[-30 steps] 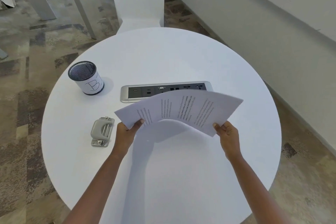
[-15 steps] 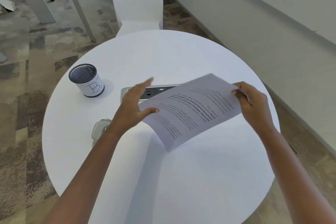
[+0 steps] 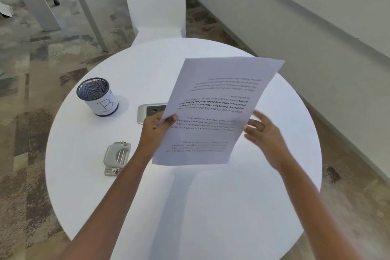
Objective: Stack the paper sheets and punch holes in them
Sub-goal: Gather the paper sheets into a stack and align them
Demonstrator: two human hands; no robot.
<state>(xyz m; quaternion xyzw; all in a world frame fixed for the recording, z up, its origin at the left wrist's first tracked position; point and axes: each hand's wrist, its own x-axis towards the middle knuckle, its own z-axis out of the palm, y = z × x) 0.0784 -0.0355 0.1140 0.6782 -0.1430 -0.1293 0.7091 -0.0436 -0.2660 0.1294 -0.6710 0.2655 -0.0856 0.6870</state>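
A black mesh pen cup (image 3: 97,96) with a "B" written on its white label is seen at the far left of the round white table (image 3: 211,207). Nearer the person, a small metal hole punch (image 3: 116,158) lies flat on the table, with nothing touching it. A silver power strip (image 3: 147,113) set into the table is partly hidden behind the paper.

Next, the left hand (image 3: 157,131) is seen. Its fingers are closed on the left edge of the paper sheets (image 3: 213,112), with the thumb on top. The sheets are held up in the air above the middle of the table. Their long side runs from near the person up and away, leaning a bit to the right. The printed words are upside down to the person. The sheets look thin, white and a little bent, and how many there are cannot be told.

At the right, the right hand (image 3: 263,133) is open, with fingers spread, just beside the right edge of the sheets. Whether it touches them cannot be told, as it is blurred.

The hole punch is down and to the left of the sheets, and the left hand is nearer to it. It is judged that the sheets must be squared up, then brought over that way.
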